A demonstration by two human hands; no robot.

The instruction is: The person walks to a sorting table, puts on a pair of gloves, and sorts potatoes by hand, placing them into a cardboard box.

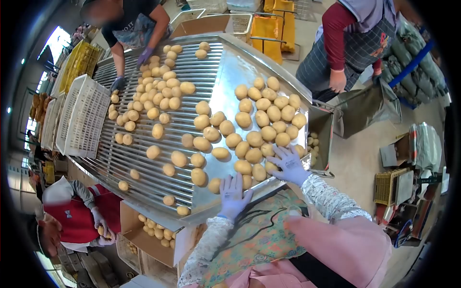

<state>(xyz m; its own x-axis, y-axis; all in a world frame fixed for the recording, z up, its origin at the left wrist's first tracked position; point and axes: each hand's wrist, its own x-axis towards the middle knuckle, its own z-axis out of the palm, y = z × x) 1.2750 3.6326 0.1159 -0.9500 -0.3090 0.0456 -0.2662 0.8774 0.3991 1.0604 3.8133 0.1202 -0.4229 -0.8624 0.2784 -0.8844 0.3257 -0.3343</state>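
Observation:
My left hand (pixel 233 196), in a pale purple glove, lies with fingers spread at the near edge of the metal sorting table (pixel 225 72), touching or close to a potato (pixel 214 185). My right hand (pixel 289 166), gloved the same way, has its fingers apart over the near right corner of a group of potatoes (pixel 254 139); its fingertips are among them. Neither hand is wrapped round a potato. More potatoes (pixel 158 91) are spread over the slatted part of the table.
Co-workers stand at the far left (pixel 139 24), far right (pixel 350 43) and near left (pixel 81 211). White crates (pixel 81 115) stand left, a cardboard box of potatoes (pixel 134 225) below the table, and a potato bin (pixel 321 129) at its right end.

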